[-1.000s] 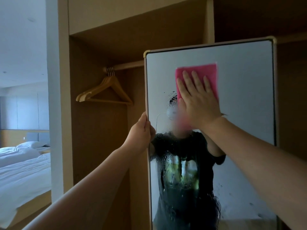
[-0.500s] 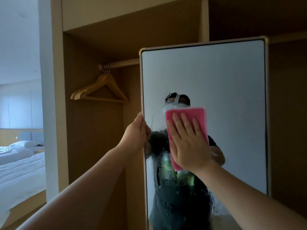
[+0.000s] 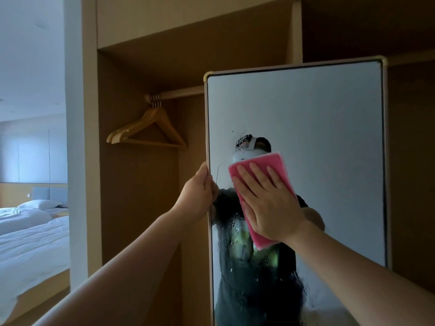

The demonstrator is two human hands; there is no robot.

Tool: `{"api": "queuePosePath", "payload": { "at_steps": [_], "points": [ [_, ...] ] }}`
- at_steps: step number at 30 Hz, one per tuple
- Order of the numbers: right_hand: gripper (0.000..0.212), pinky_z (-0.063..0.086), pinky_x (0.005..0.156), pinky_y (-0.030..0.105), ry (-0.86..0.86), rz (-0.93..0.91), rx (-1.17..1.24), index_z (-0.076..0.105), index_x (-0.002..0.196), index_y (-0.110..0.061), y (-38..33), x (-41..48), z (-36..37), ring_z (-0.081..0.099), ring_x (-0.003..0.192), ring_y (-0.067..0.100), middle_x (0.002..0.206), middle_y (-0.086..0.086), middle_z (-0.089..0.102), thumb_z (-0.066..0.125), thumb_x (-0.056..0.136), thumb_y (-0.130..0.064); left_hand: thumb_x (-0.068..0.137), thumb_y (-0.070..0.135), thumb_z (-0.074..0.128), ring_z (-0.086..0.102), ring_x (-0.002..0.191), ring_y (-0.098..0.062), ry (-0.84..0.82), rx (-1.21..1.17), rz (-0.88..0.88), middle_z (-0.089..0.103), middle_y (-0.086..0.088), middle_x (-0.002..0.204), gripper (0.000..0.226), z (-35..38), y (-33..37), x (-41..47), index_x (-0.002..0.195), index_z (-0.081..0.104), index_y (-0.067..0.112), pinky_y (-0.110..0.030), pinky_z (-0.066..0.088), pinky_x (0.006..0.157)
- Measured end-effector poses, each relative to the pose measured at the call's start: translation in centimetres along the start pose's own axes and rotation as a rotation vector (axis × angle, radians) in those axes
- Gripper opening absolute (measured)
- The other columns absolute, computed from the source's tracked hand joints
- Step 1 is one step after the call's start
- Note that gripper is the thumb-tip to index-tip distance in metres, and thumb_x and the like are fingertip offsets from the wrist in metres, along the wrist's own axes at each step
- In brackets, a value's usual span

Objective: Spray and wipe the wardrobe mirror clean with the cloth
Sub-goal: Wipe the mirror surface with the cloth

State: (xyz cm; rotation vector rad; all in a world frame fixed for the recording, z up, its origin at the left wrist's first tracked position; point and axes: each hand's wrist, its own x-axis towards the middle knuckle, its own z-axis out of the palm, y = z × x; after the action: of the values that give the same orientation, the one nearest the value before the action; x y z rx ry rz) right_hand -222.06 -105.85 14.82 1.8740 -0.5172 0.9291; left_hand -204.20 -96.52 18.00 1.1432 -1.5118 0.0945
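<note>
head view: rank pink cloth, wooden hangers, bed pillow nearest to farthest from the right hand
1. pink cloth, under the right hand on the mirror.
2. wooden hangers, left, on the wardrobe rail.
3. pillow, far left, on the bed.

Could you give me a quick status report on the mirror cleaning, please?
Left hand grips mirror at left edge. Right hand flat, pressing pink cloth on the glass. Spray droplets above-left of and below the cloth. Nothing in the way.

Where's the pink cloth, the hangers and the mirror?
pink cloth (image 3: 264,159), head view, near its upper edge.
hangers (image 3: 170,129), head view, the right sloping arm.
mirror (image 3: 317,109), head view, the upper glass.
</note>
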Motion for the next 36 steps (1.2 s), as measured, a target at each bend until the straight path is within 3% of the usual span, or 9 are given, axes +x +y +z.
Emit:
{"api": "queuePosePath", "payload": {
  "at_steps": [4,14,17,22,25,30,36],
  "points": [
    [0.058,0.004,0.120,0.051,-0.011,-0.014,-0.020,0.020,0.153,-0.015,0.8,1.6,-0.4,0.006,0.149,0.028,0.160,0.008,0.017,0.020,0.101,-0.039,0.101,0.011,0.030,0.053,0.064,-0.016,-0.007,-0.008,-0.012,0.055,-0.012,0.072,0.024,0.1,0.0,-0.1,0.092,0.047,0.025,-0.029,0.046,0.060],
    [0.058,0.008,0.120,0.050,-0.002,0.056,-0.065,0.027,0.151,-0.015,3.1,8.4,-2.6,0.019,0.146,0.029,0.157,0.008,0.026,0.024,0.098,-0.040,0.102,0.010,0.031,0.048,0.065,-0.018,-0.022,-0.085,-0.039,0.048,-0.012,0.074,0.016,0.2,0.1,-0.2,0.102,0.047,0.008,-0.029,0.042,0.060],
    [0.059,0.010,0.119,0.051,-0.011,0.051,-0.088,0.028,0.151,-0.015,3.9,10.6,-3.3,0.020,0.146,0.031,0.157,0.008,0.027,0.025,0.098,-0.040,0.101,0.011,0.032,0.049,0.060,-0.005,-0.001,-0.015,-0.012,0.051,-0.007,0.073,0.015,0.1,-0.1,-0.2,0.101,0.047,0.016,-0.015,0.041,0.054],
    [0.060,0.010,0.119,0.051,-0.006,0.099,-0.090,0.025,0.152,-0.016,5.0,14.2,-4.5,0.019,0.146,0.031,0.158,0.008,0.026,0.016,0.098,-0.041,0.101,0.012,0.032,0.048,0.054,0.004,0.003,0.021,-0.017,0.052,0.001,0.069,0.016,0.2,-0.4,-0.1,0.110,0.045,0.018,-0.010,0.040,0.053],
    [0.060,0.010,0.119,0.051,0.009,0.115,-0.091,0.025,0.152,-0.015,5.3,15.8,-4.7,0.020,0.146,0.031,0.158,0.008,0.026,0.015,0.098,-0.041,0.101,0.014,0.032,0.052,0.061,-0.005,0.003,0.034,-0.037,0.057,-0.005,0.073,0.019,0.1,-0.4,0.0,0.111,0.047,0.021,-0.021,0.047,0.058],
    [0.059,0.011,0.119,0.052,0.037,0.122,-0.092,0.025,0.152,-0.014,5.4,17.4,-4.8,0.021,0.146,0.032,0.157,0.009,0.027,0.017,0.099,-0.040,0.101,0.015,0.032,0.052,0.064,-0.011,-0.009,-0.005,-0.056,0.058,-0.010,0.075,0.018,0.2,-0.5,0.0,0.108,0.048,0.017,-0.024,0.046,0.059],
    [0.060,0.011,0.119,0.052,0.031,0.113,-0.116,0.022,0.152,-0.012,5.3,17.7,-4.6,0.018,0.146,0.033,0.158,0.009,0.024,0.011,0.099,-0.039,0.101,0.015,0.032,0.053,0.062,-0.005,-0.027,0.046,-0.007,0.059,-0.002,0.075,0.024,-0.1,-0.9,0.1,0.106,0.043,0.036,-0.015,0.044,0.058]
  ]
}}
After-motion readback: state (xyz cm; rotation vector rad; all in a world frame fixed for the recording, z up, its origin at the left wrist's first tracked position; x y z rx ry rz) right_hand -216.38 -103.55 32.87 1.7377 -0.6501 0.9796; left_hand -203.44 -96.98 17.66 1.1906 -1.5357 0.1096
